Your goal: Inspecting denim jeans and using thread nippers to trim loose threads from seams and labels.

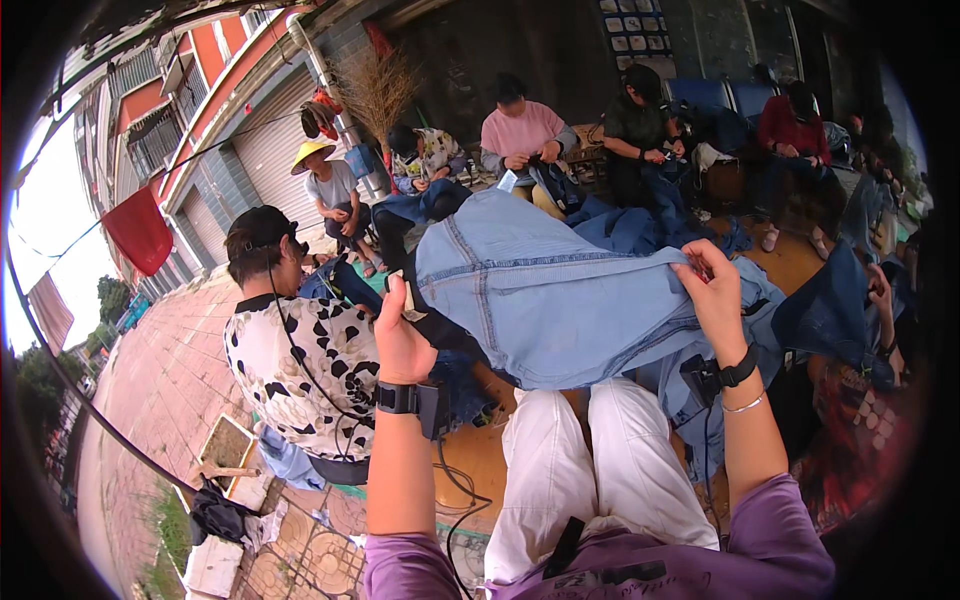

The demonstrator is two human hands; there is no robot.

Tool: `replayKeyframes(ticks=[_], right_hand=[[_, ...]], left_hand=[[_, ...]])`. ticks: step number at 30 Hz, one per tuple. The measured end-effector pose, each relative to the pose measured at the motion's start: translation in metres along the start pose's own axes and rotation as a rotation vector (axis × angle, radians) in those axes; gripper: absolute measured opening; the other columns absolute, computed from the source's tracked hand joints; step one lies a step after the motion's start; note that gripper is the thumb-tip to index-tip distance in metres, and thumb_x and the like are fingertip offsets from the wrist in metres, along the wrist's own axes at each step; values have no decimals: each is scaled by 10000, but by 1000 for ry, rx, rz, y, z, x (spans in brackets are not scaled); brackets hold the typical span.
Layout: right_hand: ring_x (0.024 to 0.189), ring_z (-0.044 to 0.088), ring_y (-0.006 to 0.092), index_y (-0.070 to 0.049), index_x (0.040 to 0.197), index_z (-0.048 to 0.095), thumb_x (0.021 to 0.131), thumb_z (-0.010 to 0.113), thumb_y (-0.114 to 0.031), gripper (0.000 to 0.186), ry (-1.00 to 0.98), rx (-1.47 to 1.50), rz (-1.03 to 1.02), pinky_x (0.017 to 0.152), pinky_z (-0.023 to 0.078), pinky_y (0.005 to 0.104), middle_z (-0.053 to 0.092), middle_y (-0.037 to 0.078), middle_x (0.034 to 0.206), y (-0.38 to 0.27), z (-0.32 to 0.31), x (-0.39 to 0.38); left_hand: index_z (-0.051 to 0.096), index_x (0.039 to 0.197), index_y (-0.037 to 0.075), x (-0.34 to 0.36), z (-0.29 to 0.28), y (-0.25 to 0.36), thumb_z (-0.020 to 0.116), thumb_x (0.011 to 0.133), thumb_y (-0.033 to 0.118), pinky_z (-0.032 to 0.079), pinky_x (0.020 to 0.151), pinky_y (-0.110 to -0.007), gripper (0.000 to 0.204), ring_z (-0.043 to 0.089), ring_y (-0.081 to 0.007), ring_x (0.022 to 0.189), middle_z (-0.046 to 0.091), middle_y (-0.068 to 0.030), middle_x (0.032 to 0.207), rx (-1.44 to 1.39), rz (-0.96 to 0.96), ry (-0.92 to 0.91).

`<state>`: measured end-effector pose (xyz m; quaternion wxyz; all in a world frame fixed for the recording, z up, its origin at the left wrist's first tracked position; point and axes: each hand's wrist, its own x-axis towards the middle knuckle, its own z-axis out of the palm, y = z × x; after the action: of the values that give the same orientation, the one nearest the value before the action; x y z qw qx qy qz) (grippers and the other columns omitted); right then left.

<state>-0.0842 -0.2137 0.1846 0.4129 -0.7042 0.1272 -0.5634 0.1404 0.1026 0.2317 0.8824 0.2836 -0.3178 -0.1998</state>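
A pair of light blue denim jeans is stretched out in front of me above my knees, its seams showing and a small white tag at its far edge. My left hand is closed on the left end, by a dark strip of cloth; a small pale bit shows at the fingers, too small to name. At the right, my right hand pinches the upper edge of the denim between thumb and fingers. Both wrists wear black straps with small boxes. More of the blue cloth hangs below my right hand.
Close on my left sits a person in a patterned shirt. Several seated people handle denim across from me. A pile of dark blue denim lies beyond my jeans. Cables run from my wrists. A white foam box stands at lower left.
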Motion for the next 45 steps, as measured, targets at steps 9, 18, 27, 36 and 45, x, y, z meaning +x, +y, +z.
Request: replayKeyframes(ticks=[9, 18, 27, 36, 45], right_hand=[[671, 477, 20, 10, 929, 675, 787, 669, -19, 146, -377, 331, 540, 595, 351, 178, 563, -60, 748, 40, -22, -94], [710, 500, 39, -5, 953, 658, 858, 622, -26, 104, -181, 549, 666, 660, 366, 189, 599, -38, 799, 46, -31, -103], [766, 544, 44, 3, 982, 649, 883, 602, -23, 112, -14, 700, 458, 722, 399, 189, 628, -24, 832, 19, -29, -104], [708, 440, 18, 35, 932, 602, 856, 561, -12, 98, -439, 233, 581, 621, 344, 192, 524, -61, 790, 85, -65, -206], [591, 380, 17, -16, 891, 620, 948, 631, -324, 314, -751, 486, 892, 513, 288, 211, 442, -65, 661, 74, -63, -210]], left_hand=[[599, 1178, 45, -56, -11, -30, 540, 1003, 302, 465, 936, -311, 316, 611, -159, 1056, 646, -47, 1163, 206, -182, 109], [607, 1140, 36, -56, 37, -31, 535, 1007, 339, 423, 927, -296, 339, 564, -124, 1042, 624, -34, 1157, 545, -58, 109], [637, 990, 56, -73, 86, -18, 486, 1037, 354, 436, 731, -213, 337, 536, -46, 791, 617, 35, 899, 726, 94, 230], [616, 855, 69, -134, 60, -67, 524, 1029, 293, 343, 632, -192, 298, 418, -8, 704, 544, 93, 788, 894, -167, 225], [639, 977, 84, -203, -61, -75, 547, 1017, 305, 427, 695, -207, 242, 523, -43, 768, 619, 45, 892, 793, -186, 565]])
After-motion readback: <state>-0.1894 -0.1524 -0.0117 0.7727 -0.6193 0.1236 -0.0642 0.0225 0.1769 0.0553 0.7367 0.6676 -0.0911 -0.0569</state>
